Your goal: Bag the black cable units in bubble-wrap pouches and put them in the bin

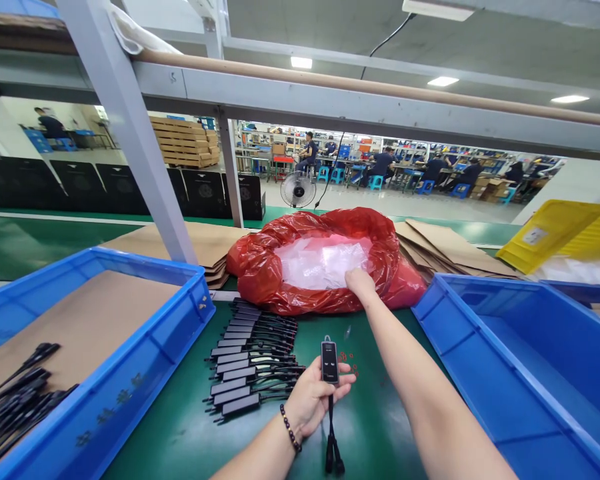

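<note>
My left hand (313, 400) holds a small black electronic module (329, 362) upright, its face toward me. Two short black cables with plugs hang from its lower end. Further forward, my right hand (363, 285) reaches into an open red plastic bag (257, 270) filled with clear plastic bags (320, 261). Its fingers are curled against the clear bags at the right side of the pile; the fingertips are partly hidden. Left of my left hand, several similar black modules with cables (237, 405) lie in a column on the green table (180, 427).
A blue bin (145, 360) at the left holds black cables (20, 393) on cardboard. Another blue bin (510, 373) stands at the right, near a yellow crate (565, 233). Small red rings (343, 357) lie by the module. Flat cardboard (455, 247) and a metal post (130, 133) flank the red bag.
</note>
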`<state>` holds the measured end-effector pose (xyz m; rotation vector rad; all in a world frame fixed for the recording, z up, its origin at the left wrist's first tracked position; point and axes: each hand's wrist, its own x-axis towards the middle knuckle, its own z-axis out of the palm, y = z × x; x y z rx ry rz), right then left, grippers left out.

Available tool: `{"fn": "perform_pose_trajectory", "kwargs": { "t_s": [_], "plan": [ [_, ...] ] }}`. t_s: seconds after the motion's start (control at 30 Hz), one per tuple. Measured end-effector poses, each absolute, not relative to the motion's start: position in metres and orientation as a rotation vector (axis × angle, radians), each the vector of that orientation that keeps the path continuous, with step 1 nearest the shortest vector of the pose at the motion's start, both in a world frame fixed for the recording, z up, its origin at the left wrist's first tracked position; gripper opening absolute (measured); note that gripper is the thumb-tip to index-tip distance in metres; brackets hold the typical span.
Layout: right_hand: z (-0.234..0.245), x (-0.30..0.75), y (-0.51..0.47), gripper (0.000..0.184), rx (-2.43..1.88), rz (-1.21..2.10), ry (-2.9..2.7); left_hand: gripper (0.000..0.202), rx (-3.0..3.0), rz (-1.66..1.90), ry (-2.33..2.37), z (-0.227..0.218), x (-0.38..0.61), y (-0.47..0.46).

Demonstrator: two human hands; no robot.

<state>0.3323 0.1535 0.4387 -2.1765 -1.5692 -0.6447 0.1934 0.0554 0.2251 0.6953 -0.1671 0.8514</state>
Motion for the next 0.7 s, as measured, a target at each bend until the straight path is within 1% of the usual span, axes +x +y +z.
{"fn": "perform_pose_trajectory", "kwargs": {
  "t_s": [0.07, 0.17, 0.3, 0.33, 0.43, 0.53, 0.6, 0.63, 0.67, 0.7],
  "plan": [
    [0.438, 0.335, 0.135, 0.03, -1.958, -0.487, -1.557, 0.045, 0.716, 0.845, -0.177, 0.224, 0.193, 0.056],
    [0.422, 0.336, 0.097, 0.034, -1.636, -0.183, -1.548, 0.045, 0.745, 0.839, -0.197, 0.222, 0.194, 0.056],
    [0.384, 0.336, 0.047, 0.051, -1.351, 0.112, -1.426, 0.047, 0.763, 0.841, -0.196, 0.222, 0.195, 0.056],
    [0.372, 0.336, 0.038, 0.052, -1.283, 0.21, -1.351, 0.048, 0.769, 0.842, -0.191, 0.222, 0.195, 0.055],
    [0.338, 0.34, 0.025, 0.049, -1.193, 0.397, -1.188, 0.047, 0.777, 0.866, -0.189, 0.222, 0.196, 0.054],
    [0.308, 0.344, 0.026, 0.041, -1.162, 0.517, -1.263, 0.05, 0.75, 0.885, -0.185, 0.222, 0.196, 0.053],
    [0.297, 0.347, 0.03, 0.037, -1.18, 0.546, -1.41, 0.047, 0.746, 0.904, -0.163, 0.222, 0.195, 0.054],
    [0.294, 0.349, 0.031, 0.037, -1.186, 0.492, -1.478, 0.045, 0.751, 0.92, -0.148, 0.222, 0.194, 0.054],
    [0.293, 0.351, 0.032, 0.038, -1.18, 0.372, -1.527, 0.043, 0.756, 0.936, -0.134, 0.222, 0.194, 0.055],
    [0.294, 0.354, 0.032, 0.04, -1.162, 0.185, -1.562, 0.041, 0.762, 0.951, -0.125, 0.223, 0.193, 0.056]
  ]
}}
